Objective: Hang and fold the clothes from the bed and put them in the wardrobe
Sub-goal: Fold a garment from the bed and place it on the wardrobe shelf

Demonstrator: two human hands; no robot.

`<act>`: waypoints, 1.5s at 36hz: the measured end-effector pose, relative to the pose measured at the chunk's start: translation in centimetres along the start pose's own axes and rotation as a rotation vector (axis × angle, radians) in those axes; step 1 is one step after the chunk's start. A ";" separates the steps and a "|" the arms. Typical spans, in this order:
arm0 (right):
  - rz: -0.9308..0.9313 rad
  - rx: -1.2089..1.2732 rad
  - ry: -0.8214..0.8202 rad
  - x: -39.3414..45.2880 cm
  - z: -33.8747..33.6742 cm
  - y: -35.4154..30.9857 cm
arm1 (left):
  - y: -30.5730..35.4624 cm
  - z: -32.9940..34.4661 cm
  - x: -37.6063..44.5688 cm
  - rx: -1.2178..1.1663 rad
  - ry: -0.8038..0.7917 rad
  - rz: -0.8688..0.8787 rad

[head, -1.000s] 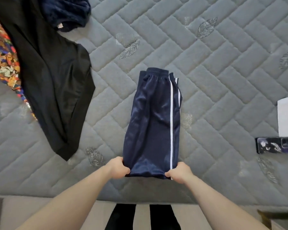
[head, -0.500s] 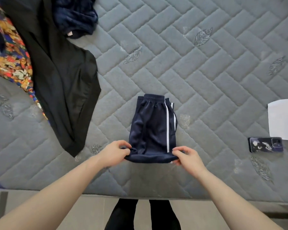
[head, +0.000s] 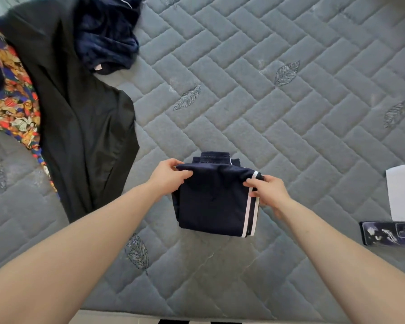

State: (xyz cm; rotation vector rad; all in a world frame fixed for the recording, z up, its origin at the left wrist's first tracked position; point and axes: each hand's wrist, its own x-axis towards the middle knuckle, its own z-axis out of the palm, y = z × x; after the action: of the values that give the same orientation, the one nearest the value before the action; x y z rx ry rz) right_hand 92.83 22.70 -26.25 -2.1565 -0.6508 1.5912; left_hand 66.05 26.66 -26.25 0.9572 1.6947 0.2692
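Clothes (head: pixel 63 113) are lying heaped at far left on the mattress (head: pixel 290 118). Left hand (head: pixel 167 175) is pinching the folded navy shorts (head: pixel 214 202) at mid-mattress; right hand (head: pixel 268 190) is gripping their striped edge. Phone (head: pixel 387 232) and paper (head: pixel 403 192) are sitting at right.

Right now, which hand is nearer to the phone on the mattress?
Right. The right hand holds the shorts' striped edge, on the side toward the phone. The left hand grips the far edge.
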 end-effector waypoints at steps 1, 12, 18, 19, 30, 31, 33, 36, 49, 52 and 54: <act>-0.006 -0.006 0.016 0.6 0.2 -0.2 | 0.1 0.2 0.7 0.011 0.022 0.013; -0.101 -0.133 0.151 5.7 1.8 1.4 | -0.2 4.4 6.0 0.065 0.157 -0.064; -0.110 -0.191 0.125 3.8 2.9 6.8 | -4.3 6.5 4.5 0.063 0.015 -0.206; -0.088 -0.170 0.105 3.8 3.1 7.6 | -4.9 6.8 4.2 0.079 0.004 -0.224; 0.004 -0.151 0.049 6.3 3.9 6.8 | -5.1 7.2 5.5 0.129 -0.039 -0.241; 0.018 -0.185 0.009 6.7 3.8 6.5 | -5.3 7.1 5.4 0.175 -0.047 -0.248; 0.024 -0.256 -0.125 7.5 3.5 5.8 | -5.7 6.9 4.6 0.194 -0.051 -0.284; -0.029 -0.415 -0.338 7.7 2.7 4.5 | -7.1 6.8 1.9 0.134 -0.124 -0.373; -0.313 -0.309 0.275 4.7 2.1 8.1 | -9.3 7.6 -3.7 0.420 -0.324 -0.188; -0.112 -0.124 0.369 3.1 1.0 11.1 | -7.1 7.6 -2.2 0.379 0.091 0.033; 0.071 0.062 0.309 2.2 0.7 13.3 | -6.1 7.6 -0.8 0.318 0.212 0.100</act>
State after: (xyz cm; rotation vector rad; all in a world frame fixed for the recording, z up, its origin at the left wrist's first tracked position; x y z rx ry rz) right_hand 94.56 13.07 -35.54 -2.3332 -0.4257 1.2528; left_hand 70.08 20.01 -32.17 1.2873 1.9234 0.1742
